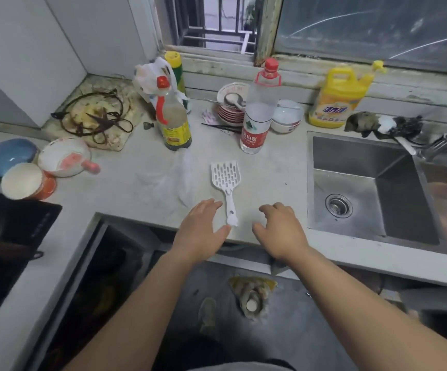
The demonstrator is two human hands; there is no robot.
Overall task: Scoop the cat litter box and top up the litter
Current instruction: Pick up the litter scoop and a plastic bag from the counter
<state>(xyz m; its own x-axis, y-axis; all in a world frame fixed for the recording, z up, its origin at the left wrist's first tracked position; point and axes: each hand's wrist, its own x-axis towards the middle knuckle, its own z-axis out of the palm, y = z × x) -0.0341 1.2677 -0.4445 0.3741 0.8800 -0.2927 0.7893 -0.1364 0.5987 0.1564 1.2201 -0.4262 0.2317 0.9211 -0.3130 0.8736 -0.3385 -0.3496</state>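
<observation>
- Two bare forearms are seen reaching forward over the front edge of a pale countertop (270, 167)
- The left hand (202, 227) is laid palm down at the counter's edge, fingers straight and released, nothing grasped; its thumb lies just beside the tip of the scoop's handle, and contact cannot be told
- The right hand (281, 228) is held palm down to the right of the handle, fingers loosely bent and released, nothing grasped, apart from the scoop
- A white slotted litter scoop (227, 183) is found flat on the counter between the two hands, handle toward the person, slotted head pointing away
- A crumpled clear plastic bag (174, 180) is spread on the counter just left of the scoop
- A steel sink (364, 167) is set into the counter to the right, with a round drain in its floor
- At the far left a blue bowl (6, 156), a paper cup (23, 180) and a white dish with a red handle (65, 158) are grouped near each other
- Further back a dark sauce bottle with a red cap (172, 121) and a clear water bottle with a red label (259, 108) are stood upright
- Stacked plates and bowls (233, 105) are seen behind the water bottle
- A yellow detergent jug (334, 100) is placed by the window ledge, beyond the sink
- No litter box is shown in this view
</observation>
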